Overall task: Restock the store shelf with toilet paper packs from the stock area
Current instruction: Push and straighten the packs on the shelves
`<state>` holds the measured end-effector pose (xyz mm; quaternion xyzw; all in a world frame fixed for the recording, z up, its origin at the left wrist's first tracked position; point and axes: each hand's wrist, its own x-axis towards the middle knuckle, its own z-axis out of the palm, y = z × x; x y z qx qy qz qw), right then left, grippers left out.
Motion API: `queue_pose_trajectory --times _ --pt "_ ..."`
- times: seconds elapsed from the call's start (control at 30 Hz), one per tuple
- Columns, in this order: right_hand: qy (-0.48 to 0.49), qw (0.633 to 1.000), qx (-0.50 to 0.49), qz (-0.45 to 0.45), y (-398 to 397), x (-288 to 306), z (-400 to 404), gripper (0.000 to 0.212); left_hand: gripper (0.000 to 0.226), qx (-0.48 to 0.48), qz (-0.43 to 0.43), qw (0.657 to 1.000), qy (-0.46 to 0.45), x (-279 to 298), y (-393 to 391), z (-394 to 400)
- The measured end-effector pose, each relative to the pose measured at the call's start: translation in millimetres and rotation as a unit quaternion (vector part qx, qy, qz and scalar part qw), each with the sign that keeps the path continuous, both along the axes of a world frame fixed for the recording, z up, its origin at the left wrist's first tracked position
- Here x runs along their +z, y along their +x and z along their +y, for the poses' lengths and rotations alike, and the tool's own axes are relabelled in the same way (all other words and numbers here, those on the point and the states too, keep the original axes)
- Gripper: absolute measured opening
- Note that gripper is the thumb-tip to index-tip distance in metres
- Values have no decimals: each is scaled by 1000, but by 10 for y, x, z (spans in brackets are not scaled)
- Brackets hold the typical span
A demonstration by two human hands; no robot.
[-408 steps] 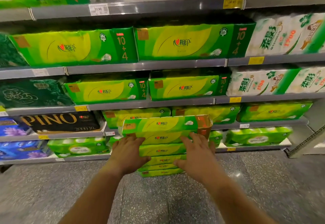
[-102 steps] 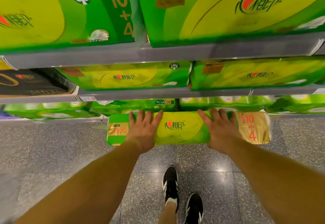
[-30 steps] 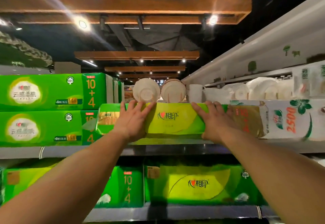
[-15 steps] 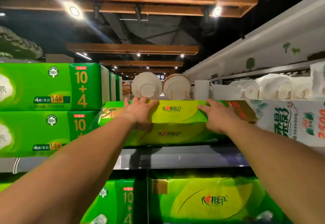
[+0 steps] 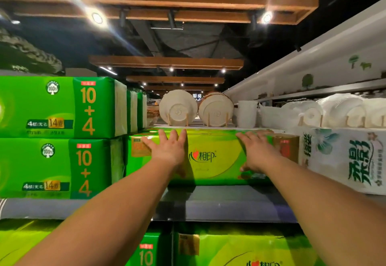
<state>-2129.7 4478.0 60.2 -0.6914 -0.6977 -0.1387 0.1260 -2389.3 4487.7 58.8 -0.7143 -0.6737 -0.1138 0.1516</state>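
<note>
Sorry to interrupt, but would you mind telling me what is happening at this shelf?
A person is restocking the grey metal top shelf. Both the left hand and the right hand press flat against a yellow-green plastic-wrapped toilet paper pack, which sits on the shelf between two stacked green packs and a white pack.

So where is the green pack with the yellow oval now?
In the head view it lies centre on the top shelf: the green pack sits between stacked green packs and a white pack.
</note>
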Motion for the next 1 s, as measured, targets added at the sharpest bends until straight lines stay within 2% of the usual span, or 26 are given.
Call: queue_pose_trajectory --times 0.13,0.5,0.73,1.0 --pt "20 1000 0 -3 40 -139 149 126 142 30 0 999 28 -90 10 258" --pt "14 999 -16 -26 31 -142 664 133 142 63 4 998 0 -59 91 737" --pt "10 1000 -23 -19 -15 -161 638 132 142 57 16 998 11 -104 56 697" --pt "-16 1000 -10 -14 -19 -20 371 119 128 63 -29 997 -26 -36 102 410"
